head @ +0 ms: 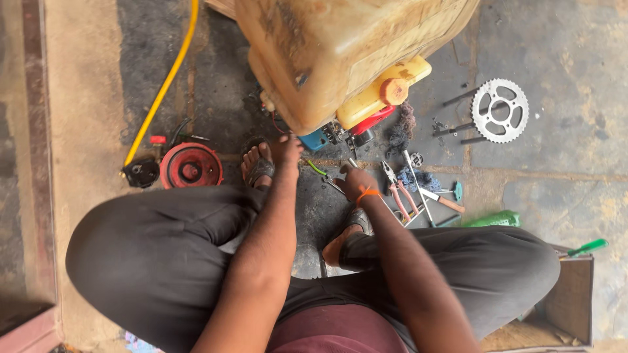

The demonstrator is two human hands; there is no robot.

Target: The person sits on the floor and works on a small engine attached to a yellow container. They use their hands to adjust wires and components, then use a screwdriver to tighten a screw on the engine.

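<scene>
I squat over a stone floor in front of a small engine machine with a big dirty yellow tank (327,46) and an orange cap (394,91). My left hand (286,149) reaches up to the underside of the tank; its fingers are partly hidden, so what it grips is unclear. My right hand (356,182), with an orange band at the wrist, is closed on a thin metal tool (352,163) pointing up toward the engine parts (340,134). A green-handled tool (320,173) lies between my hands.
Pliers with pink handles (399,193), a hammer (441,199) and other tools lie at the right. A chain sprocket (500,110) lies further right. A red round cover (191,166) and a yellow hose (163,85) are at the left. A cardboard box (569,294) is by my right knee.
</scene>
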